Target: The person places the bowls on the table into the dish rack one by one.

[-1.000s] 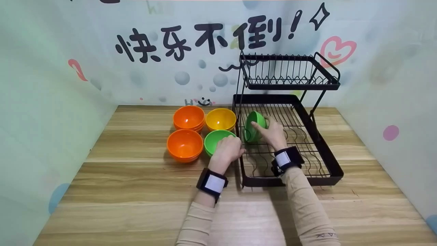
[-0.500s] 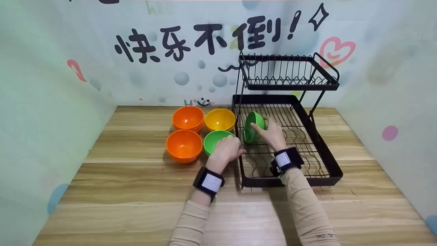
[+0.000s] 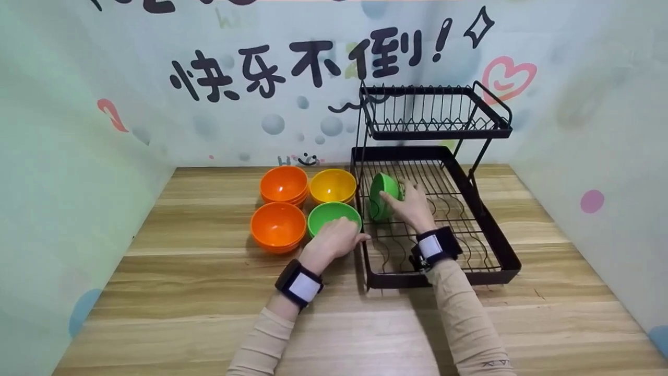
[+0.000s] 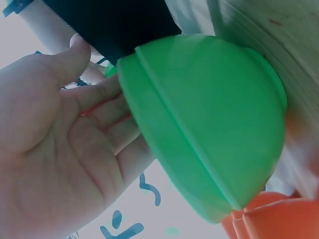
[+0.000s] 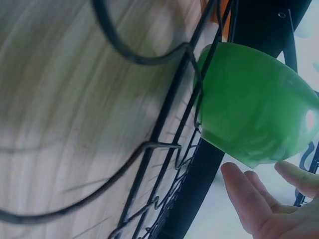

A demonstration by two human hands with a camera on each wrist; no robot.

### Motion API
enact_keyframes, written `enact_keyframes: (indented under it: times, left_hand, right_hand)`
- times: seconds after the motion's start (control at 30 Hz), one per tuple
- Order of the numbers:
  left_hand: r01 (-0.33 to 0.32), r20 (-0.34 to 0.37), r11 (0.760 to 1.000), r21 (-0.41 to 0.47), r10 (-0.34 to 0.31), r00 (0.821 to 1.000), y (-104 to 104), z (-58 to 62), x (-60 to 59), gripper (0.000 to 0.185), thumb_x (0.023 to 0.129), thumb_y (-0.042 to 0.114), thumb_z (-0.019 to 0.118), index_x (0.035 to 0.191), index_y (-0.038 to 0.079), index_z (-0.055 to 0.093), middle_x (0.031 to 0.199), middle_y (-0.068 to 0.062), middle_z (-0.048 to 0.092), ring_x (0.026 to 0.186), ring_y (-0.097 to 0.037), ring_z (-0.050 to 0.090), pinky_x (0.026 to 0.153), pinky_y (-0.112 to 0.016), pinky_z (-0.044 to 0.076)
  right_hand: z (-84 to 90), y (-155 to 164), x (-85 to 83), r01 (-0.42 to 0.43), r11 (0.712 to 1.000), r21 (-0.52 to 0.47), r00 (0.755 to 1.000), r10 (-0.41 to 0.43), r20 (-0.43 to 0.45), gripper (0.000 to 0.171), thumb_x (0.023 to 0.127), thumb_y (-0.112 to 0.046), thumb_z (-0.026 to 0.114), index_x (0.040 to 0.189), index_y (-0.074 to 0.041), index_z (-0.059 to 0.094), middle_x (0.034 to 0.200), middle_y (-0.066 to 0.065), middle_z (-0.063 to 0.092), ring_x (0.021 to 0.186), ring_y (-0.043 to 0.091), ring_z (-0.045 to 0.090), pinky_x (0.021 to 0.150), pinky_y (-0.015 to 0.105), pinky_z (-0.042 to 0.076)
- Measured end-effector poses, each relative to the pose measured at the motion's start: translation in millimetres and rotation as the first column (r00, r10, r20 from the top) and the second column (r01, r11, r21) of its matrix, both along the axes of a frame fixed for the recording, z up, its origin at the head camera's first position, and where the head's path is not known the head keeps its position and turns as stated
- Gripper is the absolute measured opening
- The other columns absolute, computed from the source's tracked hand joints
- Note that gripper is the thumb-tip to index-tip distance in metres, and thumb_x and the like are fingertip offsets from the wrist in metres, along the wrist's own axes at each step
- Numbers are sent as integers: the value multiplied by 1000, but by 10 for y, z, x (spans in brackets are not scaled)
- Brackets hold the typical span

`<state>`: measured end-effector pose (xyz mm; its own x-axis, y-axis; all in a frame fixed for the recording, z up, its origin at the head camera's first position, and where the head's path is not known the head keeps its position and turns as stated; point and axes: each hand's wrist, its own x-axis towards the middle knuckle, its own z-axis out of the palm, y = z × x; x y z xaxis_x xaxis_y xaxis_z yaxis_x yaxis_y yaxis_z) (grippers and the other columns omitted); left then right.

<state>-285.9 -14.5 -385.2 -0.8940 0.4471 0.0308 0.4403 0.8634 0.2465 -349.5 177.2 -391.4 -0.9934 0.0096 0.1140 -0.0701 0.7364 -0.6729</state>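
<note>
A green bowl [image 3: 334, 215] sits upright on the wooden table beside the rack. My left hand [image 3: 335, 238] rests at its near rim. In the left wrist view the palm [image 4: 75, 149] is spread, and the fingers reach past the rim of this bowl [image 4: 209, 124] with the thumb off it. A second green bowl [image 3: 382, 196] stands on edge among the wires of the rack's lower tray [image 3: 501, 261]. My right hand [image 3: 413, 204] touches it with stretched fingers. In the right wrist view the fingertips [image 5: 234, 179] lie just at the rim of that bowl [image 5: 254, 104].
Stacked orange bowls [image 3: 283, 184], another orange stack [image 3: 277, 225] and a yellow bowl [image 3: 332, 185] stand left of the rack. The black rack's upper tier [image 3: 433, 133] overhangs the back of the tray. Patterned walls close in the table on three sides.
My left forearm has swung to the left and the hand has settled onto the near rim of the table's green bowl. The right hand stays at the bowl in the rack.
</note>
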Motion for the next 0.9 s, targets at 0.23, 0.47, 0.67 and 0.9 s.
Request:
enact_keyframes:
  times: [0.23,0.47,0.67,0.9]
  left_hand:
    - [25,14,1000,-18,-25,1000,-79,13,31,25,86,27,68,83,2,70,87,-15,68,87,-31,66,84,-45,53]
    - [61,-144,993,-101,-75,987,-96,-39,56,6,79,8,69,80,2,68,97,-19,69,91,-36,66,80,-46,54]
    - [87,-127,993,-84,-98,987,-127,-2,38,7,81,9,68,77,3,67,90,-17,69,89,-35,66,82,-47,54]
    - [130,-133,990,-61,-137,982,-135,174,44,12,82,10,64,72,4,61,70,-7,51,74,-27,58,78,-42,53]
  right_hand:
    - [19,7,34,-5,1000,-16,1000,5,-28,72,91,-48,56,145,-7,33,152,34,14,141,47,21,112,59,26]
    - [27,-2,81,-6,998,-55,994,0,-109,66,89,-43,60,140,-6,40,144,28,33,132,42,37,107,55,35]
    - [22,-12,106,-30,998,-55,989,22,-144,62,90,-39,60,137,-3,43,133,26,43,121,38,48,99,52,43]
    - [116,-53,132,-62,995,-80,981,46,-190,51,92,-33,60,131,-1,50,124,24,50,111,36,54,93,46,48]
